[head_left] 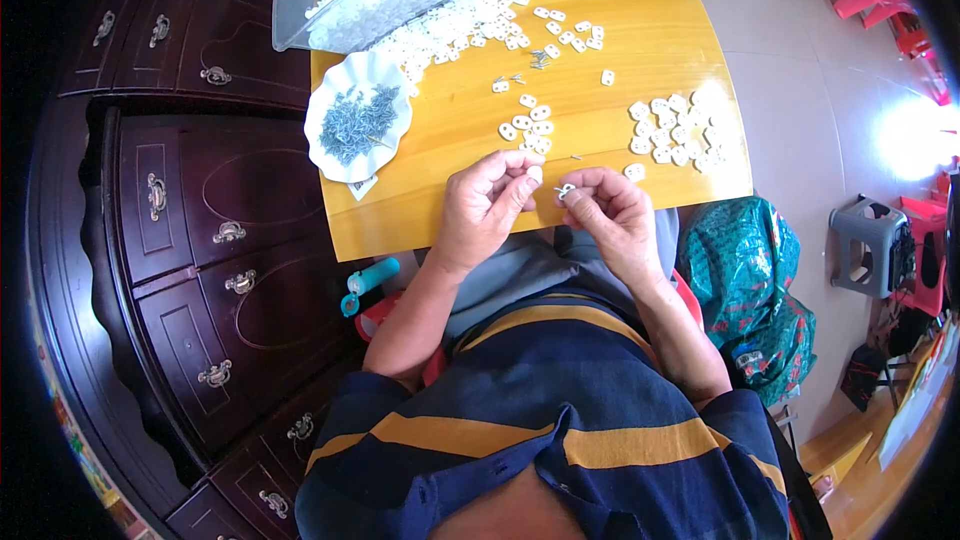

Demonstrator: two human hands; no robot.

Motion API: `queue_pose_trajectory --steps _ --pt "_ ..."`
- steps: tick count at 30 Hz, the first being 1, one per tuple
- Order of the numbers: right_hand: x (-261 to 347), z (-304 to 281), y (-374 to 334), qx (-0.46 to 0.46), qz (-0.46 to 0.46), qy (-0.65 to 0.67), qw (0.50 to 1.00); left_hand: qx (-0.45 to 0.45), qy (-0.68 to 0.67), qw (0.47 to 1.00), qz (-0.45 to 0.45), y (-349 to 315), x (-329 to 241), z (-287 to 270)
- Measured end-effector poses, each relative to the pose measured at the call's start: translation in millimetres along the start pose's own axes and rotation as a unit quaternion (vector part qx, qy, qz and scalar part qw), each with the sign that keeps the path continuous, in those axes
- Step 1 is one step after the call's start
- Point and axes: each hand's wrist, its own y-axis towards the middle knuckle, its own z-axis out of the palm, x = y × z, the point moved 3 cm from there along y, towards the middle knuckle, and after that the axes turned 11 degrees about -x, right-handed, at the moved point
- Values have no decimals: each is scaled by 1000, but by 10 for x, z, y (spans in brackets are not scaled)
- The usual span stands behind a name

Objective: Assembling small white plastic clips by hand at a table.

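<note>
Cabinet (150, 190): dark reddish-brown wood with metal handles, standing beside the worktop (420, 220) of yellow wood.
Fluted plate (340, 70): white, at the worktop's left edge, bearing a pile of small grey fasteners (355, 128).
Clear bin (292, 25): at the far left of the worktop, loaded with small white parts.
Loose heap (440, 35): similar white parts, spread along the bin's near side.
Left hand (485, 205): at the worktop's near edge; grip of thumb and fingers pinching a white piece (535, 175).
Small cluster (522, 122): off-white two-holed pieces, just beyond the left hand.
Right hand (612, 220): near the left, fingertips apart from it; grip pinching a small white-and-metal item (566, 192), its detail too small to tell.
Larger cluster (680, 133): two-holed pieces, lying near the worktop's right edge.
Bag (740, 255): glossy green, patterned, beside the person.
Stool (865, 245): grey, on the floor, well apart from the worktop.
</note>
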Motion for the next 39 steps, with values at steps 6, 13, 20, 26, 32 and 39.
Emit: queue_pose_trajectory --steps 6,13,20,26,32,39 --pt "30 18 -7 -15 -10 -30 999 28 -27 999 -11 -21 -65 28" --pt "24 10 -1 -20 -15 -48 999 42 -23 999 -15 -26 -58 36" --pt "31 12 1 -22 -18 -62 998 45 -29 999 -6 -31 -83 44" --pt "30 14 -7 -21 -16 -66 998 41 -16 999 3 -45 -92 45" --pt "26 8 -1 -17 -14 -65 998 28 -1 999 25 -38 -124 59" --pt "34 12 -4 -17 -11 -72 997 21 19 999 42 -30 -131 48"
